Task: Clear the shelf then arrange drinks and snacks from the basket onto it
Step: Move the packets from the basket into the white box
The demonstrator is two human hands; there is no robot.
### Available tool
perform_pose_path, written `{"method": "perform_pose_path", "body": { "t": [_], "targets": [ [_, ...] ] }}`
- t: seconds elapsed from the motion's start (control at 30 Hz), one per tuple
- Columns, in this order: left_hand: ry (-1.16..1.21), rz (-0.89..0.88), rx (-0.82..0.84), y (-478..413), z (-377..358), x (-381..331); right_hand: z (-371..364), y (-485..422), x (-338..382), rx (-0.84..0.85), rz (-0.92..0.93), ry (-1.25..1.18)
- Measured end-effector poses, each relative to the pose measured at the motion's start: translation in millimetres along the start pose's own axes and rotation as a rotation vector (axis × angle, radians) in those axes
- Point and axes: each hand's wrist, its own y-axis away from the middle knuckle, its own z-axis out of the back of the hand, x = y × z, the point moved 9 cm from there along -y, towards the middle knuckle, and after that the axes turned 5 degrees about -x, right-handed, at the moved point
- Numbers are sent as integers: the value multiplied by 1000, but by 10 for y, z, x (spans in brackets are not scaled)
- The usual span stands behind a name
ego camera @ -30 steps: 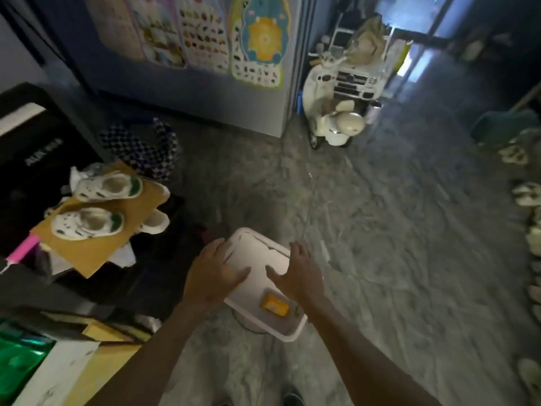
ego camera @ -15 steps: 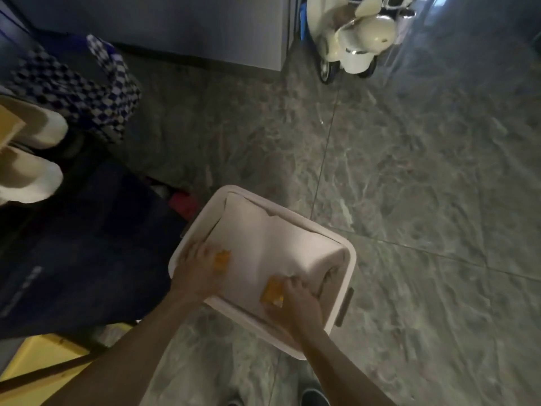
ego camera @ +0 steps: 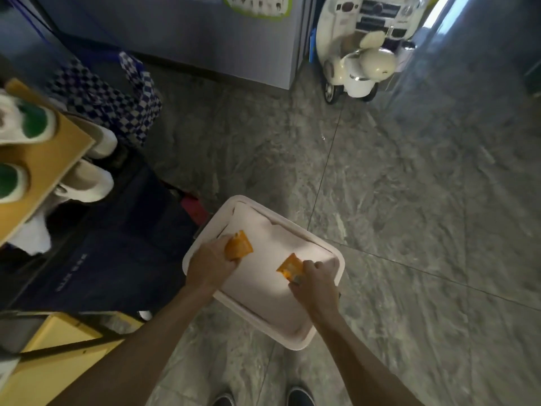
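Probably light, crinkly and crushable: the left hand (ego camera: 210, 266) grasps the left packet (ego camera: 239, 246), the right hand (ego camera: 315, 282) pinches the right packet (ego camera: 289, 266) by its edge, over the basket (ego camera: 263, 208).

My left hand (ego camera: 209, 266), curled round one orange packet (ego camera: 241, 246), covers its near end, and my right hand (ego camera: 314, 281) covers the near end of the other packet (ego camera: 288, 266). The print on both is too blurred to read. My left wrist hides the basket (ego camera: 295, 344) rim at its left edge. The picture's bottom edge cuts off my shoes (ego camera: 300, 398).
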Motion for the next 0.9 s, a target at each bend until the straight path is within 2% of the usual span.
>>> {"method": "perform_pose_path", "body": {
  "t": [0.37, 0.53, 0.67, 0.9],
  "targets": [
    [222, -42, -190, 814, 2458, -1515, 2870, 880, 1002, -235, 105, -178],
    [275, -72, -294, 1328, 3487, -2006, 3892, 1434, 1517, -298, 219, -222],
    [259, -63, -419, 1692, 4061, -1930, 4236, 1731, 1982, -346, 375, -231],
    [234, 144, -618, 2399, 4884, -1001, 3856, 2186, 3404, -215, 665, -141]
  ]
}}
